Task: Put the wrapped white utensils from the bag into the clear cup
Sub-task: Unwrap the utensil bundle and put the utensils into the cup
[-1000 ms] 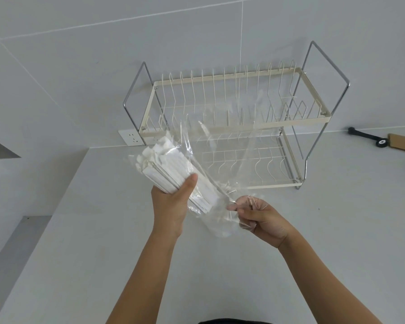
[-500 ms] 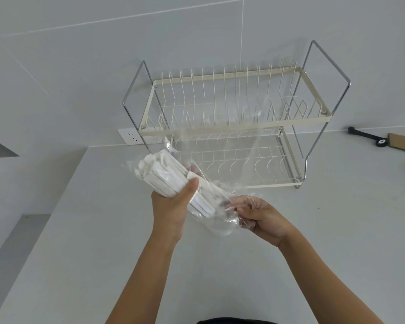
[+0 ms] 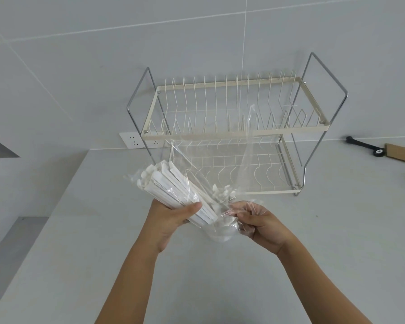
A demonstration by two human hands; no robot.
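Behind our hands a two-tier wire dish rack point(image 3: 232, 134) stands on the pale desk point(image 3: 337, 230). Our left hand point(image 3: 171, 218) clasps the paper-wrapped utensils point(image 3: 173, 190); our right hand point(image 3: 260, 223) pinches the crinkly clear bag point(image 3: 243, 164).

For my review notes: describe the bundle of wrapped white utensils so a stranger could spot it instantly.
Start at the cream two-tier wire dish rack against the grey wall, then drop to the two bare hands in front of it. The bundle of wrapped white utensils sits in the left hand, slanting up-left; unlike the crinkled clear plastic bag around it, it is opaque.
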